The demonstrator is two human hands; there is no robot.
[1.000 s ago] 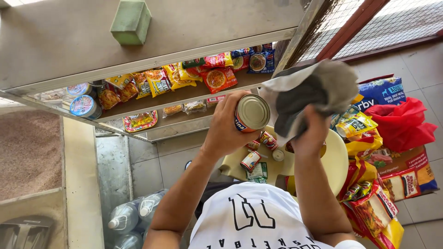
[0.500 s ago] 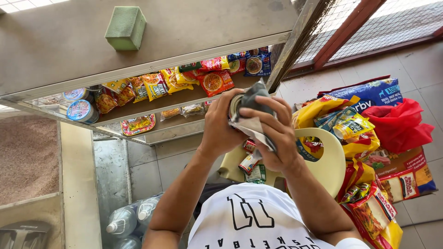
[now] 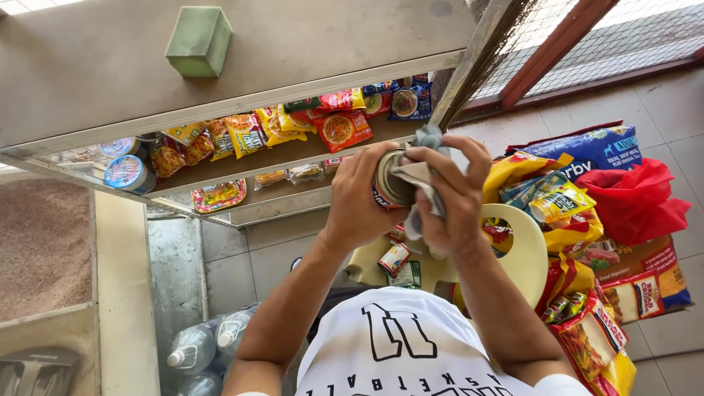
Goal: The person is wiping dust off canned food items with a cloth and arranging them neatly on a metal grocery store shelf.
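Note:
My left hand (image 3: pixel 358 205) grips a round tin can (image 3: pixel 386 187) by its side and holds it up in front of me. A crumpled grey cloth (image 3: pixel 424 174) covers the can's top, pressed there by my right hand (image 3: pixel 456 192). Most of the lid is hidden under the cloth and fingers. Both hands are level with the front edge of a metal shelf (image 3: pixel 242 209).
The shelf holds several bright snack packets (image 3: pixel 293 128) and round tins (image 3: pixel 128 172). A green block (image 3: pixel 198 40) lies on the top surface. Below stand a cream plastic stool (image 3: pixel 524 257) with small cans (image 3: pixel 394 258), a red bag (image 3: pixel 631 198), a blue sack (image 3: pixel 587 147) and water bottles (image 3: pixel 198 341).
The cloth was held to the right of the can with the lid bare; my right hand has since brought it onto the can's top and keeps it there.

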